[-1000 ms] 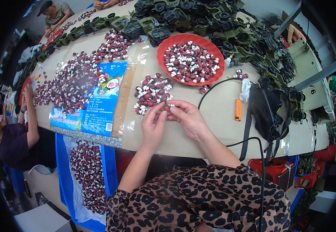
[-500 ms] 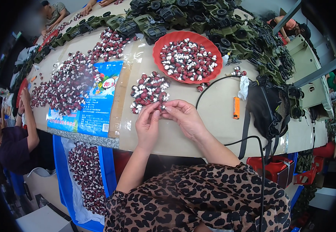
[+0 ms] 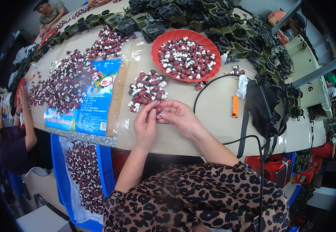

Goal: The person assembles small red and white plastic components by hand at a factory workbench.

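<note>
My left hand (image 3: 145, 124) and my right hand (image 3: 181, 118) meet over the near part of the table, fingertips pinched together. Between them is a small dark-red round piece (image 3: 159, 109), partly hidden by the fingers. Just beyond my fingertips lies a small pile of red, white and black pieces (image 3: 148, 89). Behind that pile stands a red scalloped bowl (image 3: 216, 69) filled with the same kind of pieces.
A bigger heap (image 3: 65, 87) partly covers a blue printed sheet (image 3: 94, 116) at left. Green toy vehicles (image 3: 237, 33) crowd the back. An orange lighter (image 3: 235, 106), a black bag (image 3: 268, 108) and a cable lie right. A blue crate (image 3: 108, 170) stands below; co-workers sit beyond.
My hands stay together near the small pile, with slight finger shifts. More of the red piece shows between the fingertips now. The whole view has shifted slightly.
</note>
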Demonstrator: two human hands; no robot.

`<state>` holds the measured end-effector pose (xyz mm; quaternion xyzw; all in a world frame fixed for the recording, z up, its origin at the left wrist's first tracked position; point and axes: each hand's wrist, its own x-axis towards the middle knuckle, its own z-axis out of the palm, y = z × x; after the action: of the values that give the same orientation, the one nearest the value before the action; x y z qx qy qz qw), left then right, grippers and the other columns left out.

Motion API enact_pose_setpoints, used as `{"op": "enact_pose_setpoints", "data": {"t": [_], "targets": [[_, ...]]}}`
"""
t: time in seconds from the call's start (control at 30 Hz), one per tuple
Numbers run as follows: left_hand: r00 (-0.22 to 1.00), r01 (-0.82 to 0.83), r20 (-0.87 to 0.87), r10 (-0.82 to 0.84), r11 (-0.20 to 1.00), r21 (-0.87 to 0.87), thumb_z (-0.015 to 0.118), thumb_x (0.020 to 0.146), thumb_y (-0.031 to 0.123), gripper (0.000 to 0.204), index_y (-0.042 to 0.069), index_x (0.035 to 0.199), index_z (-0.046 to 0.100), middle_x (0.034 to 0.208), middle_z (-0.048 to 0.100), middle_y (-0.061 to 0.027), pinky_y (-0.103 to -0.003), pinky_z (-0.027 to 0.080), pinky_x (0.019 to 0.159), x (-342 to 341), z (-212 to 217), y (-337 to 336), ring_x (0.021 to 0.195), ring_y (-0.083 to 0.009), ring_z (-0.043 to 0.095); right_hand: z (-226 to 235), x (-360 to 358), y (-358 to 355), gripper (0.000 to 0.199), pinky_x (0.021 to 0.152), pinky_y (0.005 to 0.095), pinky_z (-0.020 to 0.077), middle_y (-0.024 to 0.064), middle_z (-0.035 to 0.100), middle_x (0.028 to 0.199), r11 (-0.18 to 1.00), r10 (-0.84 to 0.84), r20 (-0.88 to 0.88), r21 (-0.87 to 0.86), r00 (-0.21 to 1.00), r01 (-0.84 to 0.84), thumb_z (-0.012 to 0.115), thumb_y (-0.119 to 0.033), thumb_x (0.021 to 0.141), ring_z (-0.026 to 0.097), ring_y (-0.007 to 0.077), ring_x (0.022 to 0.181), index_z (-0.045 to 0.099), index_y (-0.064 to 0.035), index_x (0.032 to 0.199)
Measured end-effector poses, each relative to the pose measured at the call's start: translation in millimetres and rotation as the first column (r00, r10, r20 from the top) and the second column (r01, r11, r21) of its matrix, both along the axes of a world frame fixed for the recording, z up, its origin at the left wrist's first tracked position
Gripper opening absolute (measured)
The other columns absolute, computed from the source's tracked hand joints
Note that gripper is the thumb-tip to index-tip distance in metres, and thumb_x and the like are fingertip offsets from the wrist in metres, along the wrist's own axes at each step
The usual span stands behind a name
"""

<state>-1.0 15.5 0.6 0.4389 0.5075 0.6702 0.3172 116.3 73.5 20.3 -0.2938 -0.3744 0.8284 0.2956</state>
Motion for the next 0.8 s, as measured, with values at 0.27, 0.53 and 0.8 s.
{"op": "enact_pose_setpoints", "data": {"t": [0.27,0.53,0.8], "targets": [[0.998,-0.011,-0.058,0.011,1.000,0.009,0.044,0.085,0.001,0.021,-0.002,0.103,0.054,0.095,0.054,-0.0077,-0.022,0.041,0.075,-1.8,-3.5,0.7,0.085,-0.0113,0.052,-0.6,-1.0,-1.0,0.018,0.072,0.0232,0.0481,0.0062,0.055,0.088,1.000,0.004,-0.008,0.005,1.000,-0.004,0.055,0.002,0.077,0.056,0.0117,0.079,0.049,-0.0010,0.094],[0.998,-0.018,-0.060,0.018,1.000,-0.007,0.044,0.086,0.003,0.021,-0.002,0.104,0.054,0.092,0.054,-0.0063,-0.020,0.040,0.072,-1.0,-2.0,0.9,0.083,-0.0094,0.051,0.9,-1.0,-1.0,0.018,0.071,0.0231,0.0488,0.0060,0.056,0.086,0.999,0.035,0.014,0.009,0.999,-0.035,0.055,0.001,0.078,0.058,0.0120,0.077,0.048,-0.0014,0.095],[0.997,-0.016,-0.074,0.017,1.000,0.008,0.043,0.086,0.003,0.022,-0.002,0.105,0.053,0.094,0.056,-0.0081,-0.021,0.041,0.074,-0.3,-0.8,1.3,0.085,-0.0106,0.052,0.0,-0.8,-0.6,0.017,0.071,0.0230,0.0489,0.0066,0.056,0.085,0.999,0.038,-0.009,-0.021,0.999,-0.038,0.054,0.000,0.079,0.058,0.0124,0.076,0.047,-0.0013,0.094]]}}
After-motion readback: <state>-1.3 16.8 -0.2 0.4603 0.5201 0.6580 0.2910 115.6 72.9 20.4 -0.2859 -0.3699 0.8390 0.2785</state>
